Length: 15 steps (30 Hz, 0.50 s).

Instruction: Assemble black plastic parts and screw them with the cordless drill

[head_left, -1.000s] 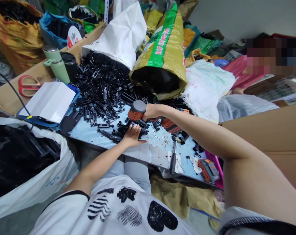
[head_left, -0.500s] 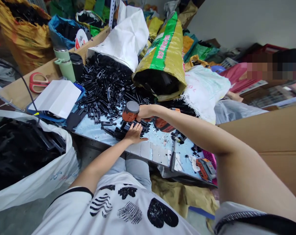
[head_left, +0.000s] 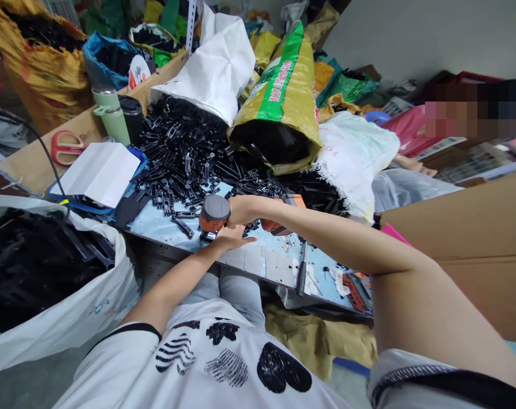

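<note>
My right hand (head_left: 243, 209) is wrapped round the handle of an orange and grey power drill (head_left: 214, 211). The drill's round grey end faces up at me, and its tip is hidden below. Just under it, my left hand (head_left: 231, 237) lies low over the worktable, thumb stretched out to the right. The drill and my right hand cover most of its other fingers. Beside that hand, a black plastic part (head_left: 208, 236) shows partly under the drill. More narrow black parts (head_left: 182, 227) lie to the left on the light blue table surface (head_left: 155, 227).
Behind is a heap of black parts (head_left: 177, 153), spilling from a white sack (head_left: 224, 68) and a yellow-green sack (head_left: 279, 102). A hammer (head_left: 302, 270) lies right, red scissors (head_left: 67, 147) left. A cardboard box (head_left: 462, 261) stands right; another person's hand (head_left: 415, 165) shows beyond.
My right hand has brought the drill slightly left and down, nearer my left hand. My left hand's fingers, spread over black parts before, are now mostly covered.
</note>
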### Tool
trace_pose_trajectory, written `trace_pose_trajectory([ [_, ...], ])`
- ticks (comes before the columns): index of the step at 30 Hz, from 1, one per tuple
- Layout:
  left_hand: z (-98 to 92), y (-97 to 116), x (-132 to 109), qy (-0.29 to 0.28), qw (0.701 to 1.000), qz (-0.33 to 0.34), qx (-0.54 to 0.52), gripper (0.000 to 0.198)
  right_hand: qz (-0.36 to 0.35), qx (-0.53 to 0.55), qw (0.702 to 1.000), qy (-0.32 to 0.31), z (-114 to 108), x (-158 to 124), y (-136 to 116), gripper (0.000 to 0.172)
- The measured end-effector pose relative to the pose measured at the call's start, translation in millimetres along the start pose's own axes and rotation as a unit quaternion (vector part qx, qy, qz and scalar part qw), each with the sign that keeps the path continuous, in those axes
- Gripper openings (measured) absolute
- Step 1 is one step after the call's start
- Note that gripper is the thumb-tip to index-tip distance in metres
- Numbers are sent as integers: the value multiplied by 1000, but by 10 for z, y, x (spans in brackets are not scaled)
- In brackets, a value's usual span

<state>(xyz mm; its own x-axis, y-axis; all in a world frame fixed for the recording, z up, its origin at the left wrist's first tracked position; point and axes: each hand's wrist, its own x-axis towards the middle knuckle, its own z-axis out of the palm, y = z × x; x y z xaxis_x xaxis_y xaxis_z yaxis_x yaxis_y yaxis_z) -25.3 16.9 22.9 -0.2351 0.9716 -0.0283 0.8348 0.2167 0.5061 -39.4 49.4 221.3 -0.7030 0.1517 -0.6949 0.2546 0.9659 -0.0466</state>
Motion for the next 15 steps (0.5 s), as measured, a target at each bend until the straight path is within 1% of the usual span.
trace_pose_trajectory([
  [2,-48,-6,-34,-9,1000,5,13,80,-11,38,999,9,31,-57,188,19],
  [3,-76,-20,-68,-10,1000,18,21,82,-21,77,997,13,44,-100,324,19],
  [5,-129,-71,-170,-4,996,69,47,88,-30,162,986,35,60,-198,657,18],
  [6,-148,-103,-229,1,993,96,64,91,-17,197,979,54,61,-244,840,17],
  [8,-162,-168,-336,8,988,121,98,93,44,252,962,97,51,-313,1203,17],
  [11,-127,-222,-414,8,986,100,133,84,160,291,934,131,18,-341,1659,17],
  [13,-91,-221,-414,6,985,94,147,81,195,294,925,138,6,-315,1881,18],
  [15,-68,-205,-398,7,983,95,157,79,210,293,924,129,19,-265,2054,17],
])
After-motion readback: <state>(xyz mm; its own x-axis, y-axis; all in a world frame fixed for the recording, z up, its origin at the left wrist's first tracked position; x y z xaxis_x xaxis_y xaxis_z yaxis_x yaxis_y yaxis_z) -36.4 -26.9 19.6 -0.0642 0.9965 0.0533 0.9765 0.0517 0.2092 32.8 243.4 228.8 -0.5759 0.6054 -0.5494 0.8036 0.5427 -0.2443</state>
